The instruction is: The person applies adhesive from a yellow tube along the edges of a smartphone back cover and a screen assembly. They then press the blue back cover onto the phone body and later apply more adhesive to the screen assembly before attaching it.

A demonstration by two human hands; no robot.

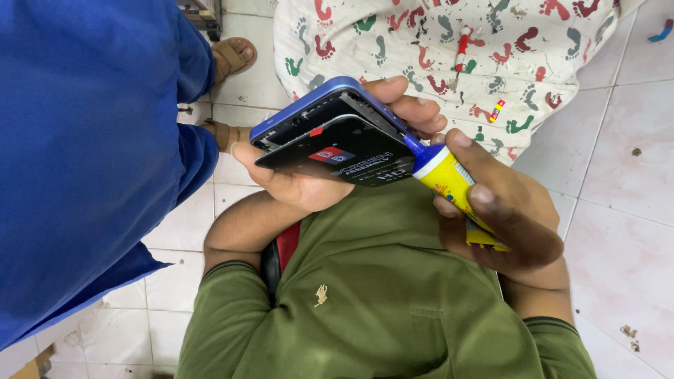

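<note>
My left hand [309,179] holds a blue-framed phone [302,112] with its back off, tilted up at chest height. A black battery [344,151] with a red and blue label lies partly lifted out of the frame. My right hand [509,210] grips a yellow glue tube [449,179] with a white collar. The tube's blue nozzle [413,146] touches the battery's right edge, inside the phone frame. My left fingers wrap over the phone's top right edge.
A white cloth [562,70] printed with coloured footprints lies ahead on the tiled floor [618,231], with a small red-handled screwdriver [460,52] on it. Another person in blue clothing [84,154] stands close on the left, sandalled foot [232,56] showing.
</note>
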